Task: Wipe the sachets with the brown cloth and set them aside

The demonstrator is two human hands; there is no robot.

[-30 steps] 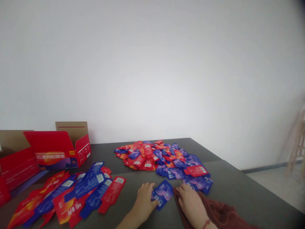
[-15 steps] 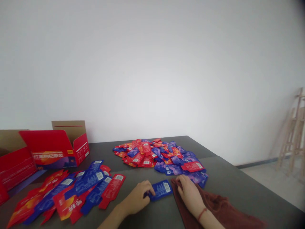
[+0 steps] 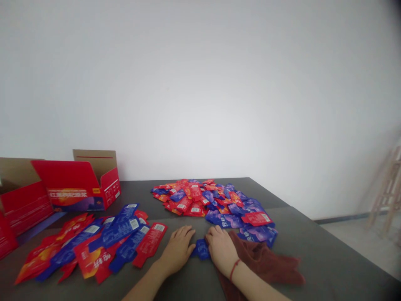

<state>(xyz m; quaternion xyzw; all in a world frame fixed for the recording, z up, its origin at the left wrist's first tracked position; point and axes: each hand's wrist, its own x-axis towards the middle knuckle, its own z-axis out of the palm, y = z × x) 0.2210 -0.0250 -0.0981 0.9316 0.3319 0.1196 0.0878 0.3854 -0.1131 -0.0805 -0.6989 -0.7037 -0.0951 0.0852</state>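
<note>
A blue pouch (image 3: 203, 250) with pale print lies flat on the dark table between my hands, its right part covered. My left hand (image 3: 179, 250) rests palm down at the pouch's left end, the thumb holding that narrow end and the fingers stretched forward. With fingers curled, my right hand (image 3: 222, 249) grips a brown cloth (image 3: 261, 261) and presses down over the right part of the pouch. The cloth trails to the right and under my wrist. How much of it lies beneath the fingers is hidden.
A large heap of red and blue pouches (image 3: 196, 193) lies farther back. Several more pouches (image 3: 120, 232) are spread on the left. Open red cartons (image 3: 75, 200) stand at the table's (image 3: 313, 251) back left. A wooden easel (image 3: 388, 188) stands beyond the right edge.
My right hand has moved left with the cloth, from beside the pouch onto its right part. The left hand's fingers have straightened. The view has shifted slightly.
</note>
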